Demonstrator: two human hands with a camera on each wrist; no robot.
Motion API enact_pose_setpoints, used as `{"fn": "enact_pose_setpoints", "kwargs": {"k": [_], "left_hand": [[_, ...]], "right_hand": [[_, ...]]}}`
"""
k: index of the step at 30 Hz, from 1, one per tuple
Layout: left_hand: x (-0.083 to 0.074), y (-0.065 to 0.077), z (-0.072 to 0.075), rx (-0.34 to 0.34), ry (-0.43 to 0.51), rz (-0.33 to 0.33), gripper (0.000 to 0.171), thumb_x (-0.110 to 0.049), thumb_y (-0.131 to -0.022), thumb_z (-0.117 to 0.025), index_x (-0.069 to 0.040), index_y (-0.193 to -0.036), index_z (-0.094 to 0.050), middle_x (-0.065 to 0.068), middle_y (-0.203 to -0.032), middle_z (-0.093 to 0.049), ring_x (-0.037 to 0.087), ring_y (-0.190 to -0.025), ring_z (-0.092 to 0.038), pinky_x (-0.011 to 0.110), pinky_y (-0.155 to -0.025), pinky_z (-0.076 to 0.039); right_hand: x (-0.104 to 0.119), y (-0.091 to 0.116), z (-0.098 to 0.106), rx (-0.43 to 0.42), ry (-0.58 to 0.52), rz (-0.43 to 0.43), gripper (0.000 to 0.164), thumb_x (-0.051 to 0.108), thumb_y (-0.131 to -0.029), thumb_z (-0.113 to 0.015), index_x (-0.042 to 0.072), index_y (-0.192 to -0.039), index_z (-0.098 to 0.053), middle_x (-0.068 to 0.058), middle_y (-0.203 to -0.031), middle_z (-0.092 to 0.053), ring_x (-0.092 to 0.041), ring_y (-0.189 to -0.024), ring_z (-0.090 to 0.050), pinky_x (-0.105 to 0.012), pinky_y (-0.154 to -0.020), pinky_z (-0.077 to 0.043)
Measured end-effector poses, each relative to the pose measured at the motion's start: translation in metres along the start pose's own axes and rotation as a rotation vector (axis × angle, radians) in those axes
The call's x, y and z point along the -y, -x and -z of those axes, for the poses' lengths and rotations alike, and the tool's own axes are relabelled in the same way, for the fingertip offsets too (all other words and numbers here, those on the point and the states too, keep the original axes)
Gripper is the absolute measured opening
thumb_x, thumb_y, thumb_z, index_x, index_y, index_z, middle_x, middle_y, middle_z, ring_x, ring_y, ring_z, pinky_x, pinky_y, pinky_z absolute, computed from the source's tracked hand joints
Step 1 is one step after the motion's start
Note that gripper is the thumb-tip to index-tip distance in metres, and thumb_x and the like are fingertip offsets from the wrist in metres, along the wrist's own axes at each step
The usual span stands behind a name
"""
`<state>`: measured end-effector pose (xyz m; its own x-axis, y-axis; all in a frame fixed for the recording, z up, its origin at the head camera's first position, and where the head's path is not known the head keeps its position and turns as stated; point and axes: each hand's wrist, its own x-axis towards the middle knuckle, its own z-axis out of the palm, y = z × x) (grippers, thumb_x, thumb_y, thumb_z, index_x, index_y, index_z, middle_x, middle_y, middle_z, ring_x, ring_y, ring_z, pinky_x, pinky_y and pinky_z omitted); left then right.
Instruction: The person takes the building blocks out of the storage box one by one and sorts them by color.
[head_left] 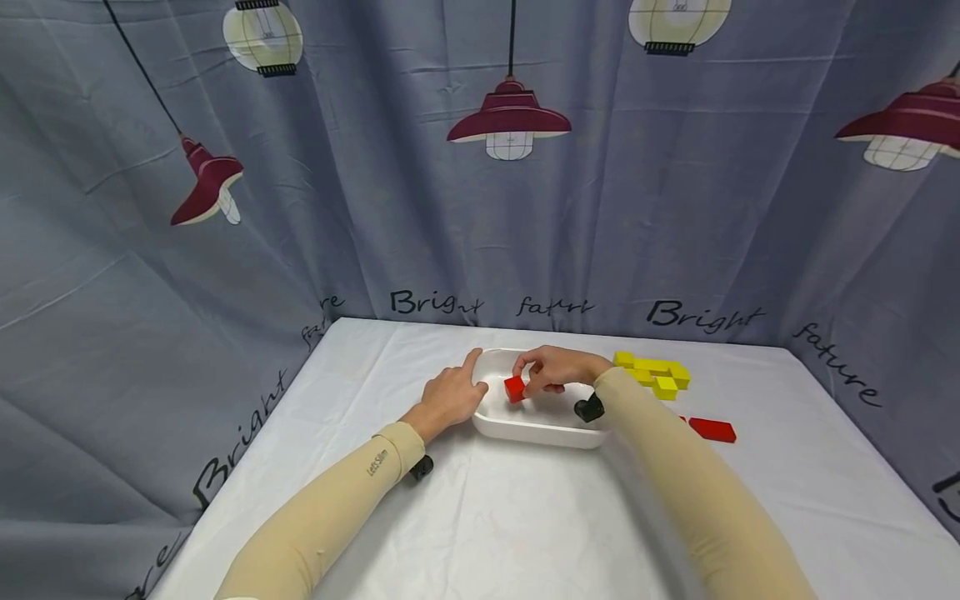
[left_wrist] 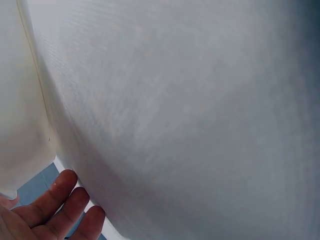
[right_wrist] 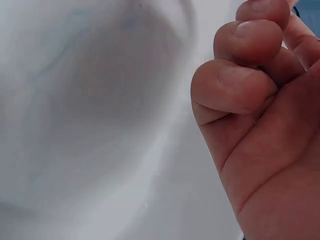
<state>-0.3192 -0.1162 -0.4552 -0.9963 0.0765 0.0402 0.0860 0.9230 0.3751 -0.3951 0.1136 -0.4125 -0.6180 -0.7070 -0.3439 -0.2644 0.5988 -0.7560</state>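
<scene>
A white rectangular dish (head_left: 536, 433) stands on the table. My right hand (head_left: 558, 367) reaches over it and pinches a small red block (head_left: 514, 389) between thumb and finger. In the right wrist view the other fingers (right_wrist: 232, 87) of that hand are curled toward the palm, and the block is hidden. At the dish's left end, my left hand (head_left: 448, 396) touches the rim with its thumb and forefinger spread. Its other fingers (left_wrist: 65, 210) lie extended along the outside of the dish (left_wrist: 22, 110) in the left wrist view.
Several yellow blocks (head_left: 663, 387) are grouped to the right of the dish, behind the right forearm. Nearer lies a flat red piece (head_left: 712, 430), with a bit of another red piece beside the sleeve. A grey printed curtain (head_left: 465, 225) hangs behind the white-covered table (head_left: 517, 525).
</scene>
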Motion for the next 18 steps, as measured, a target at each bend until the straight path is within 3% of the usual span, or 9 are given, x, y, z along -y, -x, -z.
{"fn": "enact_pose_setpoints", "kwargs": {"k": [18], "left_hand": [[0.002,0.001,0.002,-0.009,0.010,-0.021,0.067,-0.040,-0.098,-0.046,-0.028,-0.159,-0.023,0.014,-0.134,-0.065,0.032,-0.118,-0.064,0.051,-0.084,-0.052]], "right_hand": [[-0.001,0.058,0.020,-0.106,0.022,0.005,0.035,0.027,-0.087,-0.076,0.015,-0.117,-0.062,-0.002,-0.064,-0.047,-0.015,-0.049,-0.039,-0.028,-0.056,-0.036]]}}
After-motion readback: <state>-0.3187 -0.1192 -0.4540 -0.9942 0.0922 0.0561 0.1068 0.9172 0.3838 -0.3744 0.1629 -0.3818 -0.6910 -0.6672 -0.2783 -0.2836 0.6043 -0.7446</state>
